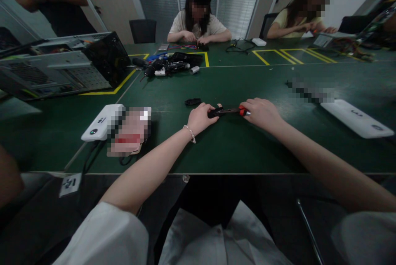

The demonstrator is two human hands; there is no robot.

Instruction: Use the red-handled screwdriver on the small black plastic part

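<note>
My left hand (202,116), with a beaded bracelet at its wrist, is closed around a small black part (215,112) above the green table. My right hand (262,111) is closed on a red-handled tool (241,110). From its red end a thin dark shaft runs left to the black part and appears to meet it. The fingers hide most of the handle, so the exact kind of tool is unclear. Just beyond my left hand lies another small black piece (192,102).
A computer case (55,67) lies at the left. A power drill (154,67) and dark tools are heaped at the back. White power banks (103,123) (355,118) flank my arms, and a phone (131,129) lies left. Two people sit opposite; another stands at left.
</note>
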